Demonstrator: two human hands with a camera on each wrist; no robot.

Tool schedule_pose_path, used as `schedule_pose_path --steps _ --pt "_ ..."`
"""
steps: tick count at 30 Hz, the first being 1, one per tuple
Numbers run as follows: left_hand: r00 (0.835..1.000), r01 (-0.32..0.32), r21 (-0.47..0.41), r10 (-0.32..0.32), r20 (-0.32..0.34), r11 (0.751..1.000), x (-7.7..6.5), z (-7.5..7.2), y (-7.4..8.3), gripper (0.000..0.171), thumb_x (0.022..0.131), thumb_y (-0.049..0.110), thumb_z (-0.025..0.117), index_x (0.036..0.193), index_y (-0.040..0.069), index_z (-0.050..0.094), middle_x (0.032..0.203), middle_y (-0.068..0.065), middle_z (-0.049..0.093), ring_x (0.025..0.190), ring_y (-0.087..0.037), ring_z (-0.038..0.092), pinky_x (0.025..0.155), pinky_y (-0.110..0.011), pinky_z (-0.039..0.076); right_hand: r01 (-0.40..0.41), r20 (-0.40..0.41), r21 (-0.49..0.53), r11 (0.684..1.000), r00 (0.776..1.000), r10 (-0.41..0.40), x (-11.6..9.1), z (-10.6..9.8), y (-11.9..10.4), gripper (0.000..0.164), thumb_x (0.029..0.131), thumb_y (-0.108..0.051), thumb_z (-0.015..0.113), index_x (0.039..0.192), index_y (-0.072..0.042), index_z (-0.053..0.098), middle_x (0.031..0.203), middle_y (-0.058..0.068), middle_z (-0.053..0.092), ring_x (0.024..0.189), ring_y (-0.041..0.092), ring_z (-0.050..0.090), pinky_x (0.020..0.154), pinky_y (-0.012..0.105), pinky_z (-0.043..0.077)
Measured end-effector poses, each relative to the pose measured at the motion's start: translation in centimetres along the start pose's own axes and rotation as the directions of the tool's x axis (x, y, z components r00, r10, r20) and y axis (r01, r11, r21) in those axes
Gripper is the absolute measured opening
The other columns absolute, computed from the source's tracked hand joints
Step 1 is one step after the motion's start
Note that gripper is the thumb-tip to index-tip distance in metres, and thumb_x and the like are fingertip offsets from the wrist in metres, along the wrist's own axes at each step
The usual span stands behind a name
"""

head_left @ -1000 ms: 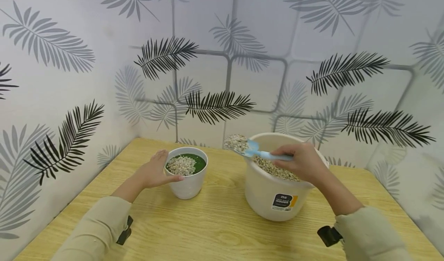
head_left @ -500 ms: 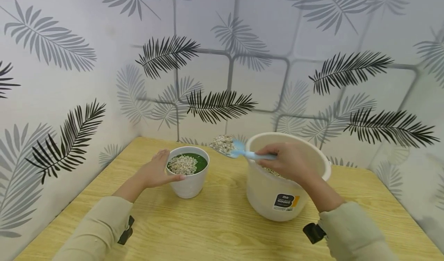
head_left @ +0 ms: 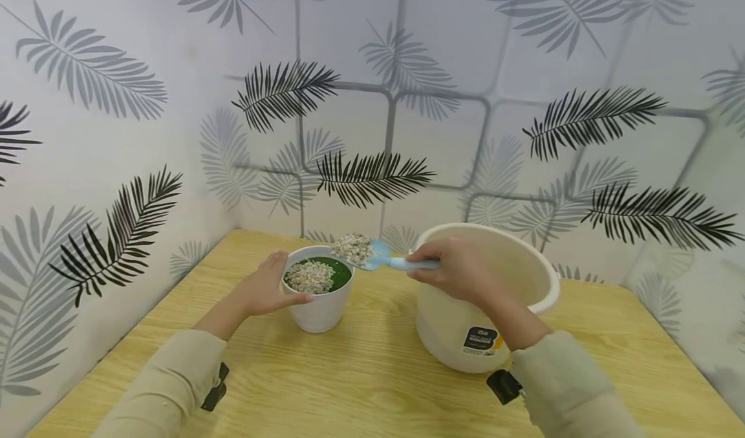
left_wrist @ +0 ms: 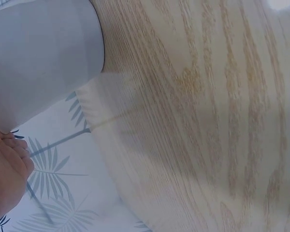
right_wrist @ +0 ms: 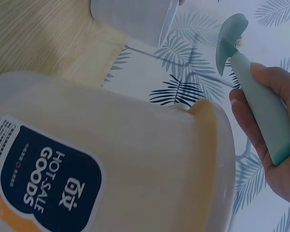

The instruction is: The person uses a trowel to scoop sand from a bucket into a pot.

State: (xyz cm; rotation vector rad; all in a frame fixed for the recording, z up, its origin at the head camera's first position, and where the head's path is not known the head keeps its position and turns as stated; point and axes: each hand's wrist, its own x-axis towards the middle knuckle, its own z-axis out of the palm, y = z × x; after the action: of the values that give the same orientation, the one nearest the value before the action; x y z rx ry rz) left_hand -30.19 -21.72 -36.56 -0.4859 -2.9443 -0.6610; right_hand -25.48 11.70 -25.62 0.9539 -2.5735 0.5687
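In the head view, my right hand (head_left: 456, 266) grips the handle of a light blue scoop (head_left: 401, 263), its blade heaped with pale gravel (head_left: 352, 248). The blade overlaps the right rim of a small white flowerpot (head_left: 317, 312). Inside that pot, more pale gravel (head_left: 310, 276) lies over part of a green surface (head_left: 340, 273). My left hand (head_left: 264, 288) rests against the pot's left side, thumb stretched along the near rim and fingers straight. The right wrist view shows the scoop handle (right_wrist: 263, 106) between thumb and fingers.
A large cream bucket (head_left: 448, 334) with a black-and-orange label (head_left: 482, 341) stands to the right, below my right forearm; its contents are hidden by the hand and rim. Both containers stand on a wood-grain table (head_left: 326, 386), with leaf-patterned walls (head_left: 361, 127) behind and at the left.
My right hand has carried the loaded scoop left, from over the bucket to the flowerpot's right rim. The left hand has stayed at the pot.
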Motion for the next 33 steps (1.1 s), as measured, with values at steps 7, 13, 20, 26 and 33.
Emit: schedule_pose_path --steps 7,13,20,26,33 --pt "1.0 -0.012 0.005 0.012 -0.019 1.0 0.2 0.3 -0.4 0.113 0.077 0.065 0.059 0.144 -0.012 0.012 0.15 -0.032 0.014 0.14 -0.046 0.012 0.113 -0.057 0.019 0.005 0.025 -0.044 0.999 1.0 -0.004 1.0 0.7 -0.4 0.015 0.078 -0.016 0.074 0.09 -0.008 0.075 0.084 0.004 0.073 0.068 0.01 0.06 0.059 0.022 0.045" --pt "1.0 -0.007 -0.006 0.007 -0.017 1.0 0.2 0.4 -0.3 0.113 0.077 0.065 0.058 0.144 -0.012 0.01 0.15 -0.032 0.013 0.139 -0.046 0.011 0.112 -0.058 0.019 -0.043 0.1 -0.031 0.999 0.994 0.045 1.9 1.4 -0.9 0.015 0.08 -0.016 0.072 0.092 -0.008 0.075 0.088 0.005 0.073 0.069 0.011 0.06 0.06 0.023 0.046" --pt "1.0 -0.012 -0.01 0.012 -0.027 1.0 -0.1 0.3 -0.2 0.112 0.078 0.063 0.059 0.144 -0.012 0.01 0.149 -0.033 0.014 0.139 -0.046 0.013 0.11 -0.059 0.023 0.011 0.134 -0.049 0.999 0.991 -0.004 2.8 2.5 -1.3 0.011 0.08 -0.012 0.071 0.088 -0.006 0.075 0.08 0.004 0.072 0.062 0.008 0.054 0.057 0.02 0.044" --pt "0.999 -0.013 -0.015 0.012 -0.033 1.0 -0.1 0.1 -0.2 0.112 0.077 0.064 0.06 0.144 -0.011 0.011 0.149 -0.032 0.015 0.139 -0.047 0.014 0.108 -0.061 0.024 0.074 0.18 -0.116 0.991 0.982 -0.052 3.5 2.9 -1.9 0.011 0.08 -0.009 0.069 0.089 -0.006 0.074 0.083 0.004 0.072 0.064 0.01 0.055 0.059 0.02 0.045" --pt "0.999 -0.024 -0.027 0.023 -0.04 0.999 -0.1 0.3 -0.3 0.11 0.077 0.063 0.061 0.144 -0.01 0.014 0.148 -0.032 0.019 0.138 -0.047 0.017 0.107 -0.061 0.027 0.128 0.243 -0.214 0.968 0.967 -0.074 4.5 3.1 -2.7 0.007 0.08 -0.01 0.07 0.085 -0.008 0.073 0.082 0.003 0.072 0.068 0.015 0.06 0.063 0.025 0.049"
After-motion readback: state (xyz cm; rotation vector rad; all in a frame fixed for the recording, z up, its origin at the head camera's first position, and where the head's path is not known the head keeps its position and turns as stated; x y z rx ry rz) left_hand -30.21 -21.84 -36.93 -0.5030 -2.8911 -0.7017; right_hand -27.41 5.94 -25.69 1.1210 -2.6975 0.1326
